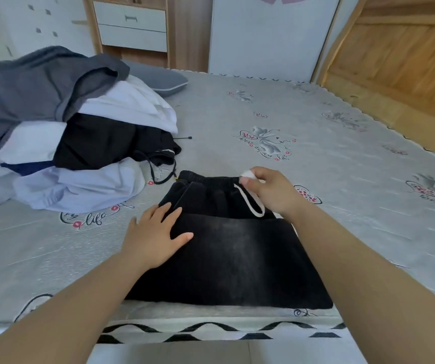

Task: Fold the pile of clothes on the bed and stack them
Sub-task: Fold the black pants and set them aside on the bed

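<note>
Folded black trousers (234, 261) with an elastic waistband lie on the bed near its front edge. My left hand (156, 232) rests flat on their left side, fingers straight. My right hand (266, 190) pinches the end of the white drawstring (250, 203) at the waistband. An unfolded pile of clothes (61, 132) sits at the left of the bed: a grey garment on top, white and pale blue ones, and a black one with a cord.
The bed sheet (316, 158) is grey with printed flowers and writing. A grey pillow (158, 77) lies behind the pile. A wooden cabinet with white drawers (132, 24) and a white door stand beyond the bed; wooden panelling (400, 56) is at the right.
</note>
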